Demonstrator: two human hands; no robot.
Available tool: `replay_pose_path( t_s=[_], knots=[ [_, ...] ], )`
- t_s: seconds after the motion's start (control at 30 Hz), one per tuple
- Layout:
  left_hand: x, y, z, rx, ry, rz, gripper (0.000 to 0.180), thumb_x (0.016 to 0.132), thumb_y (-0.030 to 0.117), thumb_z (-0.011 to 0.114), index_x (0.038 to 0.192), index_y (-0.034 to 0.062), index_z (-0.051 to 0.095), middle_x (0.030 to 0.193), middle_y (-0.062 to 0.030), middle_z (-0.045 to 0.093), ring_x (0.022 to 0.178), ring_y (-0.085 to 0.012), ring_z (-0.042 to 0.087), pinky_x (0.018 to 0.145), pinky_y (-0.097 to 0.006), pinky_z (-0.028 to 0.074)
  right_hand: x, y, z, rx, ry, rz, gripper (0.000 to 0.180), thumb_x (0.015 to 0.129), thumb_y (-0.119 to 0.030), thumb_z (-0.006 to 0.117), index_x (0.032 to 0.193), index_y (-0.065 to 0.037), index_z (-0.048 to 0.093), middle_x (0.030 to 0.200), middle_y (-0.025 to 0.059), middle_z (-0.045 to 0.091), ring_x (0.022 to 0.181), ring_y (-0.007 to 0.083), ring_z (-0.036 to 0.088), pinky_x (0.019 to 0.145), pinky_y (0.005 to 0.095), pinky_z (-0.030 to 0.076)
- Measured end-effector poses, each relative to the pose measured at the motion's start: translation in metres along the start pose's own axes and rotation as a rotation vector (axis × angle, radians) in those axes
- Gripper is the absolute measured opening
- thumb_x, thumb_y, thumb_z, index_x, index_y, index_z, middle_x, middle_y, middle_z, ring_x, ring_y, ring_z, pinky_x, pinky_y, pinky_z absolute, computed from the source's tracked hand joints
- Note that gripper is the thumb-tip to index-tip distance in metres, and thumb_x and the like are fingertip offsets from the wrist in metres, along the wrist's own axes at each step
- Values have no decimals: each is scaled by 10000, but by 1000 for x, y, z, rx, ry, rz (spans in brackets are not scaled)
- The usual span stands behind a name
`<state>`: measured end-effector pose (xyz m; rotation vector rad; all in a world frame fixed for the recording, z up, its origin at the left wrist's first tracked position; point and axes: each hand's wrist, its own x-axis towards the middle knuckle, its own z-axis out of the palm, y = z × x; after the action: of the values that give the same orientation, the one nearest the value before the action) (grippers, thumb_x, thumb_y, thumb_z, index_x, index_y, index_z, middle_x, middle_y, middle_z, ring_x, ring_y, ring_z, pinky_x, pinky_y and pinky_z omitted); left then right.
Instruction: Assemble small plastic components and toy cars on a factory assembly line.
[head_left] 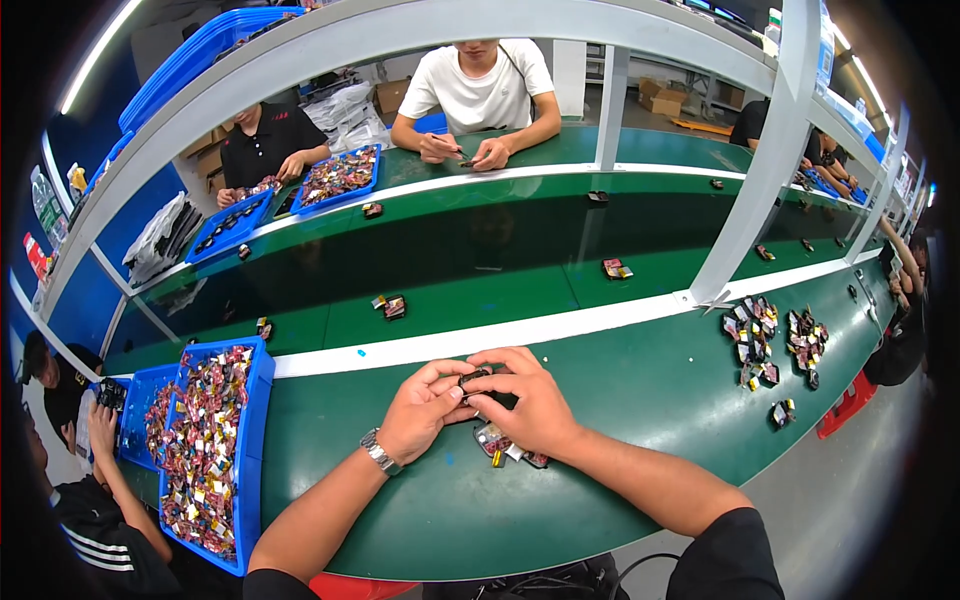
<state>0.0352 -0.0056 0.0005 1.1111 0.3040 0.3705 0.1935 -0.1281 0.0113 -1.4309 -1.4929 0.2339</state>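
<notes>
At a green workbench [620, 400], a seated worker brings both hands together over a small dark part [474, 377]; the left hand [422, 408], a metal watch [379, 451] on its wrist, is curled with thumb and fingertips pinched on the part's left end; the right hand [527, 400] is closed over the part from the right and above, its fingers meeting those of the left; the part sits between the two sets of fingertips, just above the bench surface and near the white stripe [520, 330] that runs along the bench. Just under the right hand, on the bench, lies a small cluster of colourful pieces [505, 448], partly hidden by the palm. To the worker's left stands a blue tray [256, 440] heaped with similar colourful pieces; to the right, well apart from the hands, two loose piles of pieces [775, 340] lie on the bench. Beyond the stripe a darker green belt [480, 260] carries a few scattered pieces. Across it, a person in a white shirt [480, 85] and a person in a black shirt [265, 140] work with their own hands at the far bench, blue trays beside them.
</notes>
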Motion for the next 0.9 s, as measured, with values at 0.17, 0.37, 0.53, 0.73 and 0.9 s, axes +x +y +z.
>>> replay_pose_path(
  t_s=[0.17, 0.37, 0.53, 0.73, 0.9],
  knots=[
    [-1, -4, -1, 14, 23, 50, 261, 1013, 71, 553, 1260, 10, 497, 1329, -193, 586, 1174, -246, 635, 995, -401, 561, 1, 2, 2, 39, 1, 3, 175, 826, -77, 728, 999, -84, 755, 1260, 56, 630, 1196, 288, 545, 966, 393, 495],
    [0, -4, 0, 19, 23, 83, 269, 1026, 52, 513, 1289, -2, 497, 1229, -150, 638, 1151, -214, 641, 996, -369, 555, 3, -1, 1, -6, -2, -40, 182, 828, -68, 720, 1006, -74, 753, 1274, 65, 626, 1232, 300, 524, 1009, 405, 473],
    [-1, -8, -2, 43, 51, 117, 261, 1024, 37, 506, 1281, -5, 502, 1235, -148, 633, 1152, -216, 640, 999, -374, 555, 4, -5, 1, 25, -13, -79, 195, 824, -60, 713, 1016, -67, 749, 1275, 74, 624, 1244, 303, 518, 1028, 411, 461],
    [0, -7, 1, 0, 7, 136, 260, 1023, 29, 502, 1282, -5, 504, 1246, -151, 628, 1155, -210, 638, 994, -374, 559, 2, -6, -2, -79, 52, -81, 193, 813, -53, 714, 1003, -68, 745, 1237, 73, 638, 1204, 304, 548, 1003, 412, 471],
    [0, -8, 0, -9, 25, 116, 262, 1026, 33, 499, 1285, -7, 503, 1260, -154, 625, 1157, -214, 638, 988, -373, 561, 3, -5, 0, -61, 67, -94, 186, 809, -47, 713, 992, -66, 744, 1226, 73, 641, 1194, 303, 553, 993, 407, 477]
  ],
)
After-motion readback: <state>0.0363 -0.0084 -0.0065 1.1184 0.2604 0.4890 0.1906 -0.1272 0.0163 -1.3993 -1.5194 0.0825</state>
